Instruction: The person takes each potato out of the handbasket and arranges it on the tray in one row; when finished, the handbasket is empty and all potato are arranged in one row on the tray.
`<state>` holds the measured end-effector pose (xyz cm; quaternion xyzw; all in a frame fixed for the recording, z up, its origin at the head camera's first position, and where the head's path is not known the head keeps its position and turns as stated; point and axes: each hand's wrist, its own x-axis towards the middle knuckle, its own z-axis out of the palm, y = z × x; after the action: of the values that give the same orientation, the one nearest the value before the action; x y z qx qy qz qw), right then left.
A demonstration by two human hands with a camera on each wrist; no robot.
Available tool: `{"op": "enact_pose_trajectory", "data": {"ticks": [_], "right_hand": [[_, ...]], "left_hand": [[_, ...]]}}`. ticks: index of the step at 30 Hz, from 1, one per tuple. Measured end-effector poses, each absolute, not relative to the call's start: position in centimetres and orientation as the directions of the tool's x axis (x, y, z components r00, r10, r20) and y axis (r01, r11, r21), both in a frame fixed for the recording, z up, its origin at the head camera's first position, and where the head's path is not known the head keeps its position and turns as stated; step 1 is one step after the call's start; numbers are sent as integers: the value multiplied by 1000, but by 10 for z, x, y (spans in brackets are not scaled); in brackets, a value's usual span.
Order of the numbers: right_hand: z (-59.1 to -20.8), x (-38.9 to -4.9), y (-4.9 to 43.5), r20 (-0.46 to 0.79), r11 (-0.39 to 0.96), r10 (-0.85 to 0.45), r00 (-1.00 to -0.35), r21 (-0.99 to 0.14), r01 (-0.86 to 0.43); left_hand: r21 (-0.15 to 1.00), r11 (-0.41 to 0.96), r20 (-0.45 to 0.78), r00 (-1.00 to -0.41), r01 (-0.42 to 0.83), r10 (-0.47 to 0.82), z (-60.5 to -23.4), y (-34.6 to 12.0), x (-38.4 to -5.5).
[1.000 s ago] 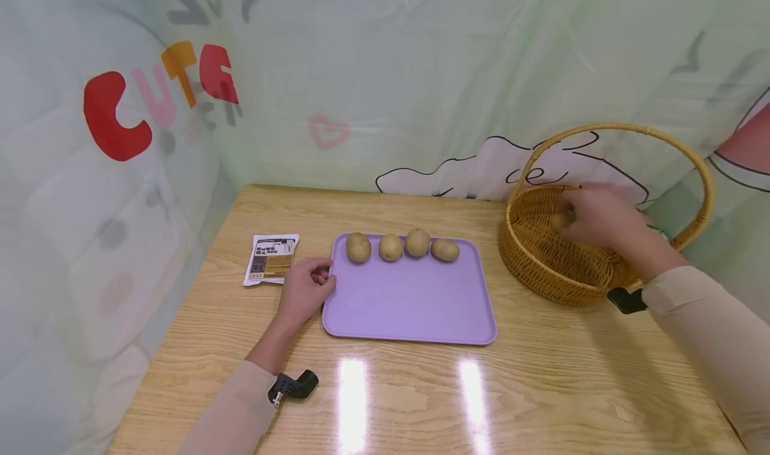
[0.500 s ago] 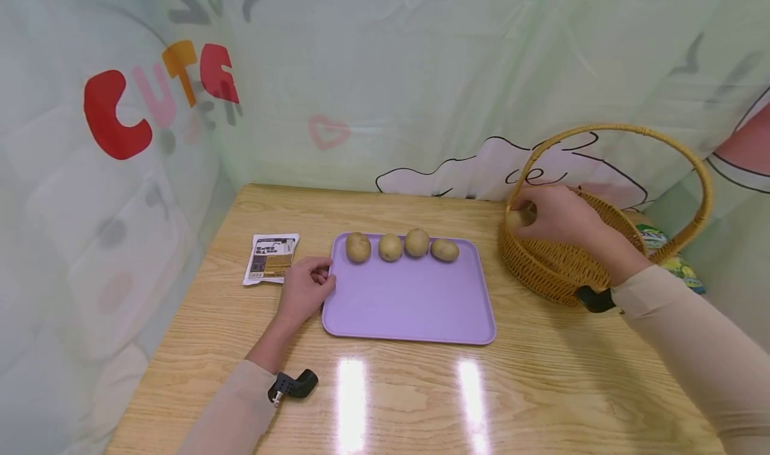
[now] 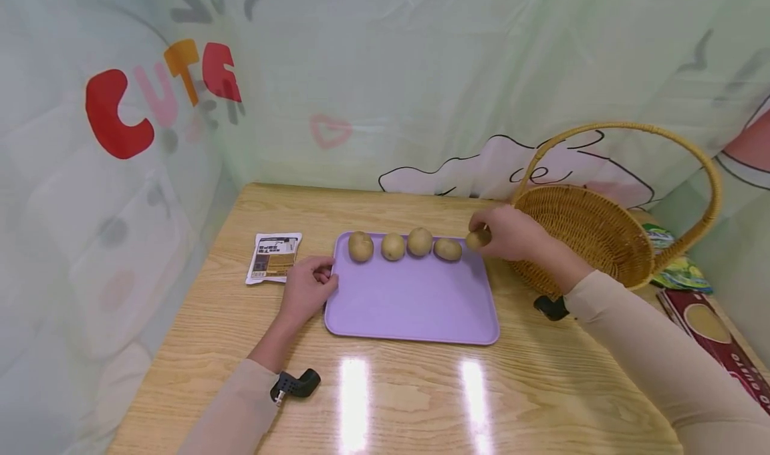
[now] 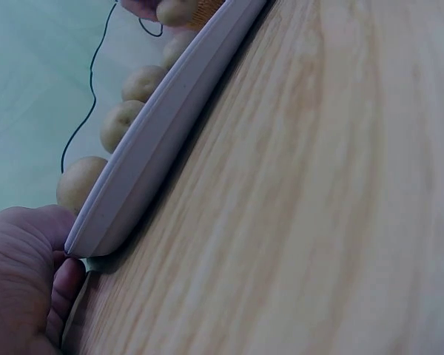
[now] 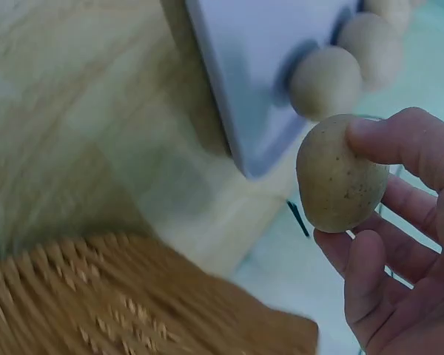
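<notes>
My right hand (image 3: 511,236) pinches a potato (image 5: 340,174) between thumb and fingers, above the back right corner of the lilac tray (image 3: 412,301). In the right wrist view a gap shows between this potato and the tray's edge. Along the tray's far side several potatoes (image 3: 420,242) lie in a row. At the tray's left rim my left hand (image 3: 307,291) grips the edge, thumb over it and curled fingers low beside it, as the left wrist view shows. The wicker basket (image 3: 583,221) stands right of the tray, its tall handle up; no potato shows in its visible part.
A white-edged packet (image 3: 273,258) lies left of the tray, close to my left hand. Right of the basket are a green and yellow bag (image 3: 680,268) and a dark red package (image 3: 716,335). A printed curtain (image 3: 373,94) hangs behind the wooden table (image 3: 409,395).
My right hand has lifted the potato out of the basket and carried it left to the tray's back right corner. The left hand has stayed at the tray's rim.
</notes>
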<state>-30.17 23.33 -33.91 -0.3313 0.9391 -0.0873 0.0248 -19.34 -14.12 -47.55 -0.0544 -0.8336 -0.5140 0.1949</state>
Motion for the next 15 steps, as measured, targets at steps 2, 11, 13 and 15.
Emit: {"op": "enact_pose_trajectory", "data": {"ticks": [2, 11, 13, 15], "right_hand": [[-346, -303, 230, -4, 759, -637, -771, -182, -625], [-357, -306, 227, -15, 757, -637, -770, -196, -623], [-358, -308, 228, -23, 747, -653, -757, -186, -639], [-360, -308, 228, -44, 743, -661, -749, -178, -646]], "left_hand": [[835, 465, 384, -917, 293, -111, -476, -141, -193], [846, 450, 375, -919, 287, -120, -471, -139, -192], [843, 452, 383, -916, 292, -121, -471, -139, -191], [840, 454, 388, -914, 296, -121, -471, -139, -191]]}}
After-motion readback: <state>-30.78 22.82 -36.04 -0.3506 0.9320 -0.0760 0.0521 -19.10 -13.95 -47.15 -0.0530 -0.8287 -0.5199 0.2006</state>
